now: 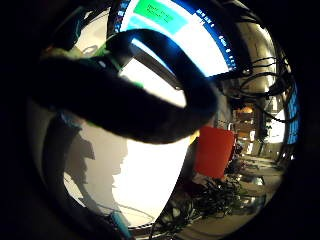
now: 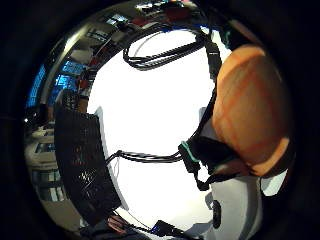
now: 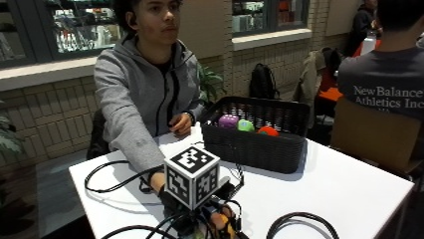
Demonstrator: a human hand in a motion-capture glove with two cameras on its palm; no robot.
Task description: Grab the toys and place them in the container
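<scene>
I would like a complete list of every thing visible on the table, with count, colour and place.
basket: one, black woven, on the white table, far side from the gloved hand.
toys in the basket: three, purple, green, red-orange.
orange toy: one, close against the palm.
bare hand: one, resting on the table beside the basket.
gloved right hand: one, black glove, near table edge, mostly hidden; its fingers curl round the orange toy.

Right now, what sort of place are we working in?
Probably a public indoor seating area, perhaps a campus lounge or cafe: a brick wall with windows above its ledge, a white table holding a black woven basket, and jackets hung on a nearby chair.
</scene>
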